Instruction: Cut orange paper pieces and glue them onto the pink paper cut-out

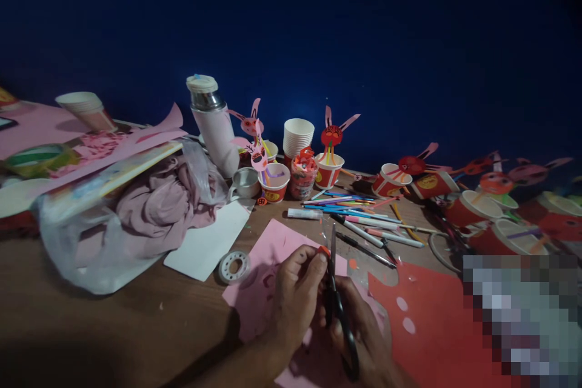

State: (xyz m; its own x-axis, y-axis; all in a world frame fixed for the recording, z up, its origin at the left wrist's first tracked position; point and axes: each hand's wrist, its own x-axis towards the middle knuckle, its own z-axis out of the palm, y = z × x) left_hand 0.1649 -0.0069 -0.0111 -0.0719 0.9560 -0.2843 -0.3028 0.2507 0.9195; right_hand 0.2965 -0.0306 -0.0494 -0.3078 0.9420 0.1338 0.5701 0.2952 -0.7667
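One white flask (213, 133) is standing left of the frame's centre. Below it, a tape roll (222, 268) is lying beside a pink sheet (258, 273). The left hand (297, 288), lower centre, is pinching a small red piece (324, 251) between thumb and index finger. Just right, scissors (337, 300) are pointing upward; the right hand (361, 327) is curling its fingers around their black handles. A red sheet (441, 315) is lying at lower right.
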